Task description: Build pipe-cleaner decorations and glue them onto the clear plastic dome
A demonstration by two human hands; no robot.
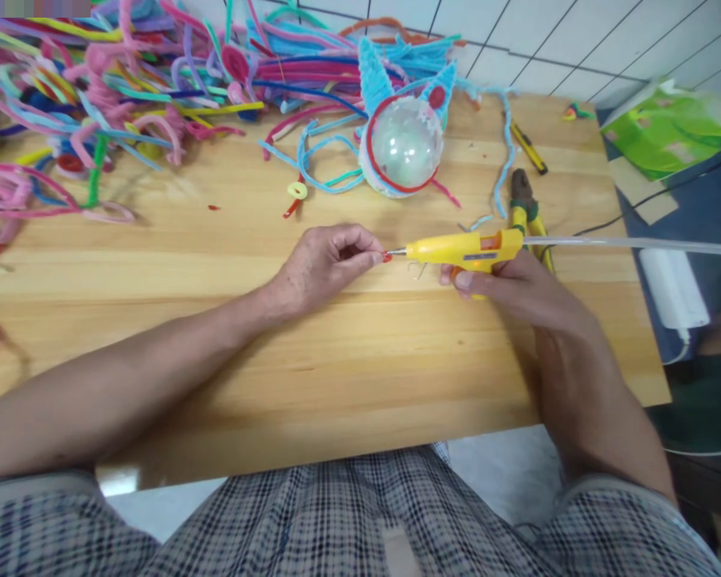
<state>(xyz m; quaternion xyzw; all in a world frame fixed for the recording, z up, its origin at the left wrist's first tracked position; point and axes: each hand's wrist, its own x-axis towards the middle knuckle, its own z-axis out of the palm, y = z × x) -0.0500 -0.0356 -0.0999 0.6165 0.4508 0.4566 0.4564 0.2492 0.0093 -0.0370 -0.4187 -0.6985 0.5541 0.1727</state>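
Note:
My right hand (505, 280) is wrapped round the handle of a yellow glue gun (448, 249), with a clear glue stick (630, 244) running out of its back to the right. The gun's metal nozzle points left and meets a small red piece (387, 257). That piece is pinched between the thumb and finger of my left hand (336, 260). Behind the hands stands a clear dome (405, 143) with a red rim and fuzzy blue ears (375, 76), one bearing a red oval.
A heap of coloured pipe cleaners (156, 88) covers the back left of the wooden table (360, 361). At the right lie pliers (522, 200), a yellow cutter (529, 149), a green package (666, 132) and a white power block (673, 288).

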